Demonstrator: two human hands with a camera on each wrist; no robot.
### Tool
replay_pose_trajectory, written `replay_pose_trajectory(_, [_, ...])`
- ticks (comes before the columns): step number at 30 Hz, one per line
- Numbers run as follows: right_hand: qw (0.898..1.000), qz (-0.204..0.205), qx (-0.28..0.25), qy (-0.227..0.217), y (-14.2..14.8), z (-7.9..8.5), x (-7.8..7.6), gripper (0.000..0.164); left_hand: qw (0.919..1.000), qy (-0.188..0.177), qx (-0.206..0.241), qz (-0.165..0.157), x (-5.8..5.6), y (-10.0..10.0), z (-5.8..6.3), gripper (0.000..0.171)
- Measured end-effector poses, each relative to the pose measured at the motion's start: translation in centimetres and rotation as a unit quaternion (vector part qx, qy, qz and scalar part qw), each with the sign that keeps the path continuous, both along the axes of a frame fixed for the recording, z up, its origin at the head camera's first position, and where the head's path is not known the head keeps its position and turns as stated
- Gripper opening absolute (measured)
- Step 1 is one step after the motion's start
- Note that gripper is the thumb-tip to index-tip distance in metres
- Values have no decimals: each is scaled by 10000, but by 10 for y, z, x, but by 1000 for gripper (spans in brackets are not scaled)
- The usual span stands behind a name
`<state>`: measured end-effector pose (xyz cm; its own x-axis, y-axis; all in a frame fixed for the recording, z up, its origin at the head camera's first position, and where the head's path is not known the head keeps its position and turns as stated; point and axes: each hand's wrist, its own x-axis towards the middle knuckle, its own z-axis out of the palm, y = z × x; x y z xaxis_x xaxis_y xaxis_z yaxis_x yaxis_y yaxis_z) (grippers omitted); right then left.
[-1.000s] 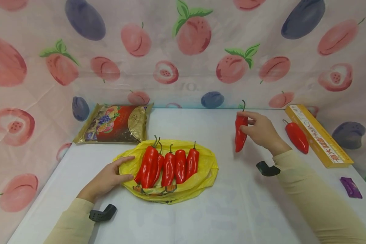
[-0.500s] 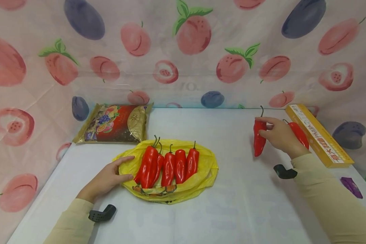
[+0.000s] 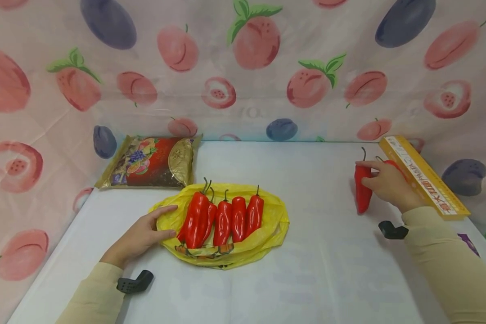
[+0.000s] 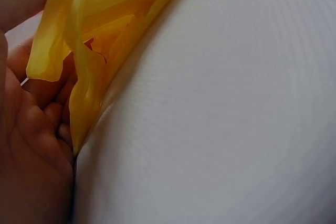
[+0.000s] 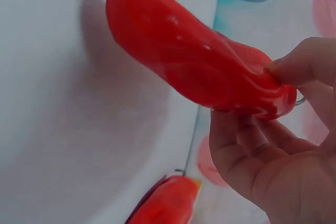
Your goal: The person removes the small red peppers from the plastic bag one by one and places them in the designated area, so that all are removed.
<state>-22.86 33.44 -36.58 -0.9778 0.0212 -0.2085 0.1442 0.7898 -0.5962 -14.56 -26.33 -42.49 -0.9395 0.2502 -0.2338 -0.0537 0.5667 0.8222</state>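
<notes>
Moved: The right hand (image 3: 389, 183) and the red pepper (image 3: 363, 191) it holds are further right than a second ago. They are now well away from the yellow bag (image 3: 276, 220) and near the box (image 3: 425, 177). The left hand (image 3: 135, 236) stays by the bag.
Right fingers: They are nearly closed. The thumb is on one side of the pepper and the other fingers are on the other side. They pinch it near the stem end.
Pepper: It hangs down from the right fingers, stem up. The right wrist view shows it up off the white table (image 3: 316, 270).
Second pepper (image 3: 396, 165): It is just right of the right fingers, partly hidden by the hand.
Box: It is yellow and white, right of the right fingers, just past the second pepper.
Left fingers: The thumb and pointing finger are spread apart and touch the bag's left edge. I cannot tell if the other fingers grip it.
Row of peppers (image 3: 223, 222): They are red and shiny, in the bag, just right of the left fingers.
Pack (image 3: 154, 164): It is gold and red, ahead of the left fingers.
Packet (image 3: 468, 244): It is purple, right of the right fingers and closer to the person. The sleeve (image 3: 441, 265) hides part of it.
Cloth (image 3: 259, 99): It has fruit on it, up past all the fingers.
</notes>
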Motion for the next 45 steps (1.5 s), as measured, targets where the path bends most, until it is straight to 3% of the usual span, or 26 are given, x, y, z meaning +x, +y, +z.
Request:
replay_pose_trajectory(11, [9991,-396,175,48,21,-13,-2,68,10000,-20,-58,5,0,0,1,72])
replay_pose_trajectory(17, [9997,-190,153,93,22,-14,-1,80,10000,-14,-74,0,-1,1,1,71])
replay_pose_trajectory(29, [9994,-246,160,-155,26,-24,-5,77,9999,-107,-59,80,-1,1,0,73])
replay_pose_trajectory(37, [9984,-493,270,-80,30,-33,-5,74,9999,-113,-85,69,-1,1,1,73])
replay_pose_trajectory(45, [9970,-696,352,-30,31,-31,-5,74,10000,-31,-53,18,-1,2,0,72])
